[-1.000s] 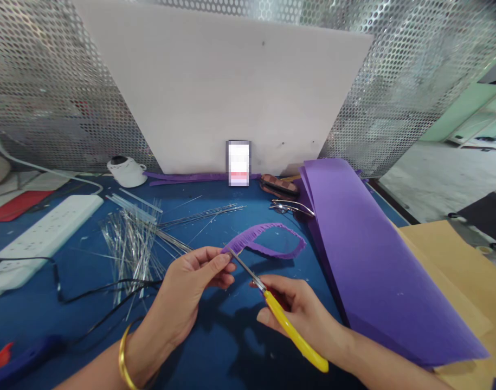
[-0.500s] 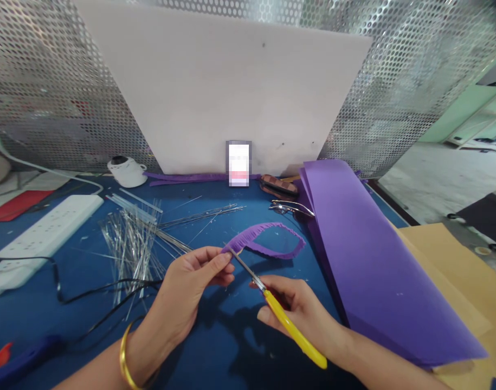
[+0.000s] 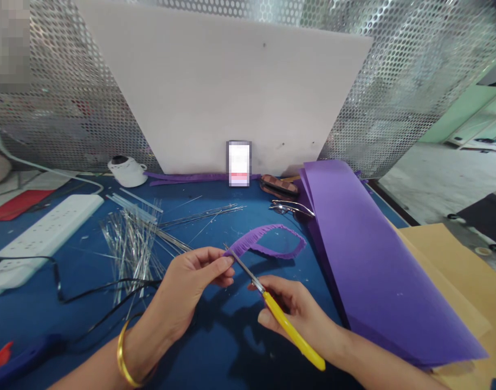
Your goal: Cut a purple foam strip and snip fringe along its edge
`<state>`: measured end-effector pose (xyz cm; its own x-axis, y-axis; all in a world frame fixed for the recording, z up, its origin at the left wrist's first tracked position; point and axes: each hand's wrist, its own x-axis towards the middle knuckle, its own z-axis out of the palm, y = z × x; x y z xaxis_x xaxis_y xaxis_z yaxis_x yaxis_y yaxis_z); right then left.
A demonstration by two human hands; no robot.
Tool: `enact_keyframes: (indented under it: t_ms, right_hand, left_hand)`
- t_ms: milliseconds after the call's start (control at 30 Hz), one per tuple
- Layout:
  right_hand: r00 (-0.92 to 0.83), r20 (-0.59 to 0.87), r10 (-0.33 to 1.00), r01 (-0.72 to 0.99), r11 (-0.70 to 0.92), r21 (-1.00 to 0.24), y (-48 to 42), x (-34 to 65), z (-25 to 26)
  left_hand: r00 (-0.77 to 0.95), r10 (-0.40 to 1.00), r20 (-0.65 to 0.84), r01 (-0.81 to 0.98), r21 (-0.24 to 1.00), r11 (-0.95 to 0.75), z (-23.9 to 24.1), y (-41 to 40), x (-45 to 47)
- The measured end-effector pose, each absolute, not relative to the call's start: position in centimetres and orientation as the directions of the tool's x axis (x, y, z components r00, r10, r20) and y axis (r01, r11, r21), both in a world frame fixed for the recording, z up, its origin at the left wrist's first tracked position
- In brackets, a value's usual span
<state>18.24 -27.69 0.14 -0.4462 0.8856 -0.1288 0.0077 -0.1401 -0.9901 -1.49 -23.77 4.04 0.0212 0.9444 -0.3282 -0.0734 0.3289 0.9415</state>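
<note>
Between the thumb and fingers of my left hand is the end of a purple paper strip. The strip is crimped or fringed along its edge and curls away to the right in a loop. My right hand is closed around yellow-handled scissors. Their blades point up and left, lying against the strip right at my left fingertips; whether they are parted there I cannot tell. Large folded purple sheets lie to the right of my right hand.
Thin metal wires are heaped left of my hands, near a white power strip and black cords. Eyeglasses, a checkered case and a lit phone are at the back, before a white board. Brown paper lies far right.
The scissors and both hands have barely moved, and the blades remain at the strip. The strip's loop has shifted slightly. A blurred patch now shows at the top left.
</note>
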Motion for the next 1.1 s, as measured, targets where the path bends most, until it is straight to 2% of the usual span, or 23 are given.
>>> enact_keyframes:
  t_ms: [200,500,867,1100]
  right_hand:
    - [-0.446,-0.170,0.878,-0.005,-0.193,-0.981,-27.8,18.2,1.2]
    - [-0.431,-0.119,0.894,0.028,-0.119,-0.993,-27.7,18.2,0.5]
    - [-0.478,-0.127,0.869,-0.098,-0.196,-0.976,-27.5,18.2,0.2]
    - [-0.488,-0.140,0.861,-0.112,-0.221,-0.969,-27.5,18.3,-0.1]
  left_hand:
    - [0.025,0.944,-0.330,-0.089,0.939,0.331,4.4,-23.9,-1.4]
    - [0.030,0.934,-0.355,-0.129,0.925,0.356,4.1,-24.0,-1.4]
    - [0.122,0.931,-0.345,-0.197,0.911,0.363,4.6,-23.9,-1.5]
    - [0.041,0.926,-0.375,-0.201,0.905,0.375,4.0,-23.8,-1.1]
